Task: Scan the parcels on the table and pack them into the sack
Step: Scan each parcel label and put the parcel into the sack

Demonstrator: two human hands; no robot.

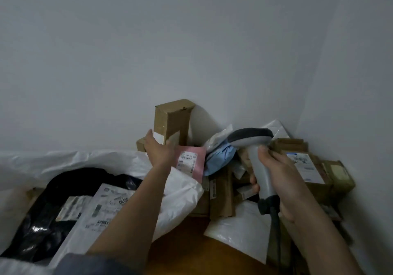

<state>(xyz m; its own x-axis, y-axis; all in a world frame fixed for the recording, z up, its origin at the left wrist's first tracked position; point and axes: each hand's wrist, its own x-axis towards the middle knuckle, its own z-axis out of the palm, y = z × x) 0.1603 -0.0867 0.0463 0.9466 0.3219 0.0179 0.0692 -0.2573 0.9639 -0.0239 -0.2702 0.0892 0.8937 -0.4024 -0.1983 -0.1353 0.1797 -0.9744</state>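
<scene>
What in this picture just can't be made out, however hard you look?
Head view, the only one:
- Label print on the pink parcel and the brown box at right: too small and blurred to read.
- The sack's inside: covered by a black bag and a white parcel, crossed by the left arm.
- The tall box's base: behind the left hand.
- The scanner's cable end: cut off by the bottom edge.

Left arm stretched far forward, forearm bare, dark sleeve bunched at elbow near bottom edge. Left hand (158, 149) gripped lower end of upright cardboard box (172, 121), thumb on its left face, fingers on right. Right arm bent, raised at right. Right hand (276, 181) wrapped around grey handle of barcode scanner (255, 145), thumb up along grip, scanner head pointed left.
</scene>
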